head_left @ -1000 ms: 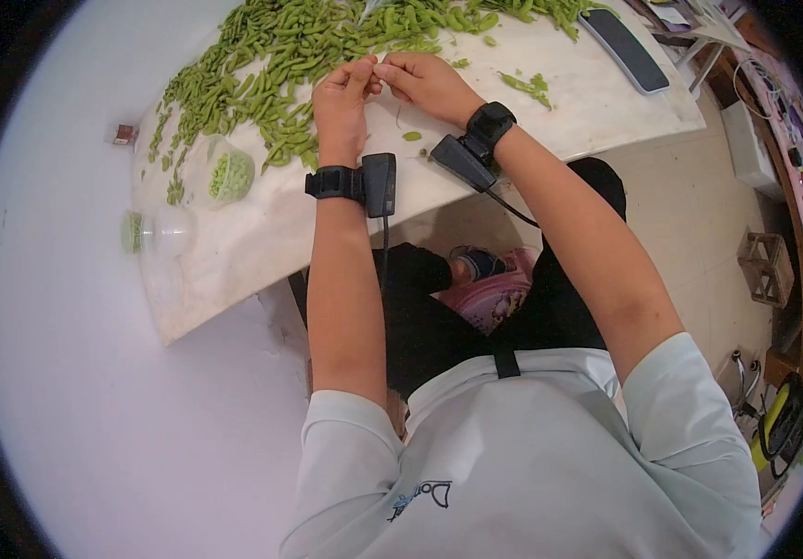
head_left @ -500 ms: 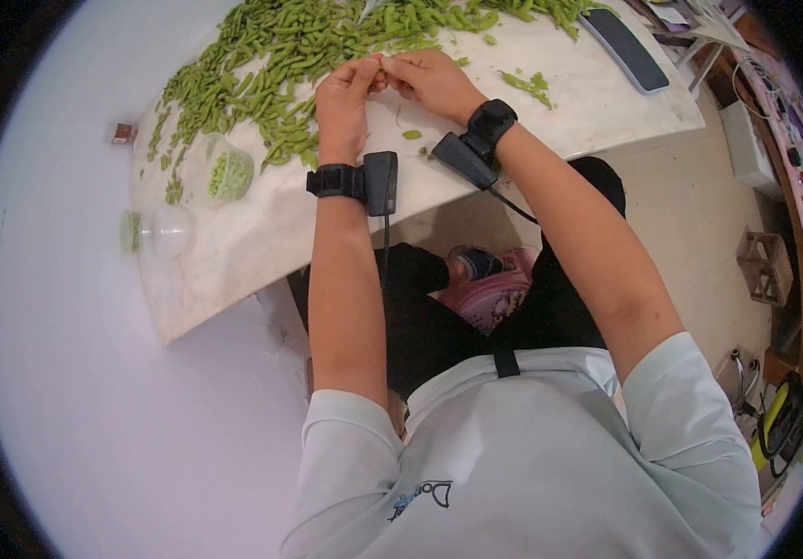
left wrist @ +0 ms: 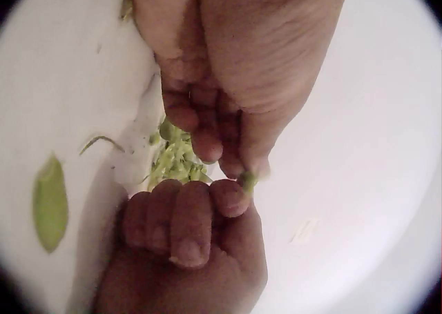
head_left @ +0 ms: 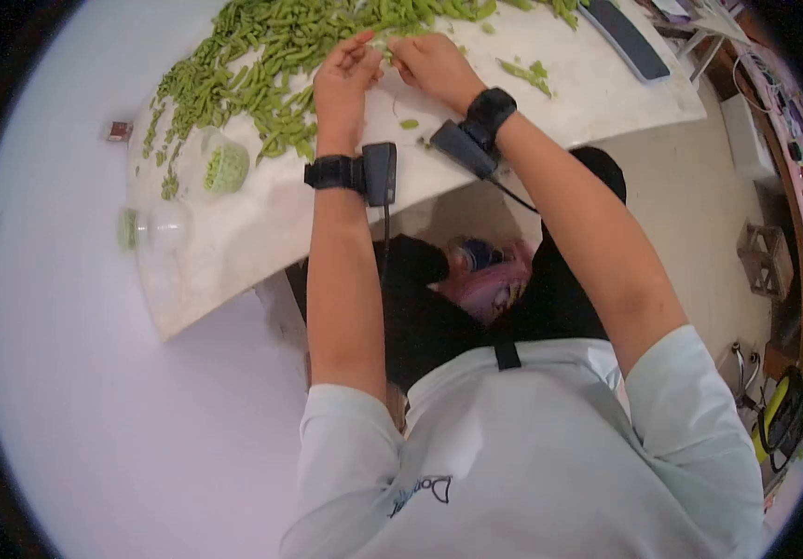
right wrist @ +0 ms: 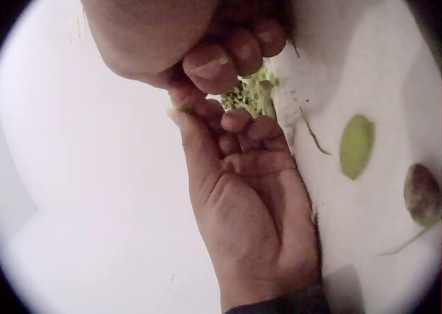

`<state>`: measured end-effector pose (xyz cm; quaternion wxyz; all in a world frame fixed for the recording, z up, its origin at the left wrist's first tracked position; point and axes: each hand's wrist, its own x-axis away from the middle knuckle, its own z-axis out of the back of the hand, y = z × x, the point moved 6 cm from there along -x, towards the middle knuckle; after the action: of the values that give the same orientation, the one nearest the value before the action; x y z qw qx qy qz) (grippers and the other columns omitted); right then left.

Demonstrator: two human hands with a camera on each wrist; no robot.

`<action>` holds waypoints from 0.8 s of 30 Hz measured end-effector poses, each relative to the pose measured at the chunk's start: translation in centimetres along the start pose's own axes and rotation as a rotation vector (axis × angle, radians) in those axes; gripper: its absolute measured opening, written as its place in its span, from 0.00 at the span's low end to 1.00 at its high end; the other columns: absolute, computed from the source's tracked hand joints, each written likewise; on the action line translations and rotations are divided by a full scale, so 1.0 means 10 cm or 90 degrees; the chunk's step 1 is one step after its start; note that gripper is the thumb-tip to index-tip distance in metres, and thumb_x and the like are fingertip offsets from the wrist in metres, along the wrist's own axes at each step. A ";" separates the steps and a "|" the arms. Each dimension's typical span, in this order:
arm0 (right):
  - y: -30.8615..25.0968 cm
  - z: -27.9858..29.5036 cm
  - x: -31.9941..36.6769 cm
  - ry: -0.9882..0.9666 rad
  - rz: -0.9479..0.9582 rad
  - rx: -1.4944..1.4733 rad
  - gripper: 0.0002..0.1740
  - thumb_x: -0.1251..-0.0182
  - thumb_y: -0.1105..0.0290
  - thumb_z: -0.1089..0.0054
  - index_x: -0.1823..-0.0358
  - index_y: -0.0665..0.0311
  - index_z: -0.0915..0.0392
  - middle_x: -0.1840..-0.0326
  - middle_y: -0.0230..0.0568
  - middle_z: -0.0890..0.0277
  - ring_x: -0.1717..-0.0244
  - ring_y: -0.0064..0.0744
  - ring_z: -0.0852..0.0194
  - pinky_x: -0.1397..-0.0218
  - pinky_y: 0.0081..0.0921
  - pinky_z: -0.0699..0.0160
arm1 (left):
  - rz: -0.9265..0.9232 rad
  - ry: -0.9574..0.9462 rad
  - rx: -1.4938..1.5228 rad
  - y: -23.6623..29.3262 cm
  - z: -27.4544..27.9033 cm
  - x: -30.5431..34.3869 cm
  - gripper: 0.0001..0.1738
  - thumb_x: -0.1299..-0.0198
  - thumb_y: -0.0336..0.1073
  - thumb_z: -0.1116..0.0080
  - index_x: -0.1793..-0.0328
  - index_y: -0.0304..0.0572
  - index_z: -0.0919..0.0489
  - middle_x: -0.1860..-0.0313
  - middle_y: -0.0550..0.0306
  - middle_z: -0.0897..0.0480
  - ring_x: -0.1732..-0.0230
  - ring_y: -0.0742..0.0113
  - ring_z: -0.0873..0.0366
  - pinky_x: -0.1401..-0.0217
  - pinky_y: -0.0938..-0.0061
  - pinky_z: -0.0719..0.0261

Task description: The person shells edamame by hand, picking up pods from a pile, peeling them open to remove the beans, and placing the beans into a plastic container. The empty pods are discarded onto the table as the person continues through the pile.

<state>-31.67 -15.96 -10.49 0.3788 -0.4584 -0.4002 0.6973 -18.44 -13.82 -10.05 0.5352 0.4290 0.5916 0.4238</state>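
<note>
Both hands meet over the near side of the table, below a heap of green soybean pods point(head_left: 280, 61). In the left wrist view, a small green soybean pod point(left wrist: 248, 181), mostly hidden by fingertips, sits where the hands come together. My left hand point(head_left: 341, 88) pinches it between thumb and index finger, its other fingers loosely bent, palm showing in the right wrist view. The right hand point(head_left: 439, 70) has its fingers curled, with thumb and index finger gripping the pod from the other side. One loose flat pod point(left wrist: 50, 205) lies on the table nearby.
Left of the hands stands a clear plastic cup point(head_left: 225, 168) of shelled green beans. Another clear container point(head_left: 164, 225) lies near the table's left edge. A dark phone point(head_left: 625, 39) lies at the right, and a few pods point(head_left: 527, 74) lie between it and the hands.
The fingertips, earlier pressed together, now stand slightly apart in the head view. The left hand's fingers have spread a little. The whole head view has shifted slightly, carrying the table upward.
</note>
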 end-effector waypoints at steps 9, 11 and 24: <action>-0.01 0.01 0.01 0.018 -0.004 -0.008 0.26 0.33 0.54 0.59 0.80 0.68 0.27 0.85 0.41 0.28 0.82 0.36 0.29 0.73 0.32 0.31 | -0.007 -0.016 -0.015 -0.04 0.00 -0.02 0.15 0.42 0.29 0.41 0.49 0.33 0.23 0.68 0.60 0.22 0.70 0.76 0.28 0.67 0.82 0.30; -0.02 0.00 0.00 0.017 0.002 -0.005 0.25 0.33 0.55 0.59 0.79 0.69 0.26 0.85 0.40 0.28 0.81 0.36 0.28 0.72 0.31 0.31 | 0.011 -0.021 -0.013 -0.07 0.00 -0.03 0.14 0.42 0.31 0.40 0.50 0.35 0.21 0.68 0.61 0.20 0.71 0.78 0.28 0.67 0.84 0.30; -0.05 0.04 0.00 0.068 0.035 0.069 0.23 0.34 0.54 0.55 0.74 0.68 0.23 0.79 0.45 0.24 0.75 0.42 0.25 0.68 0.34 0.28 | -0.007 -0.012 -0.058 -0.05 -0.02 -0.01 0.10 0.43 0.30 0.39 0.56 0.33 0.22 0.68 0.58 0.19 0.72 0.76 0.27 0.68 0.83 0.29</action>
<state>-32.00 -15.82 -9.96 0.4046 -0.4847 -0.3286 0.7024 -18.66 -14.06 -10.52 0.5622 0.4047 0.5690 0.4432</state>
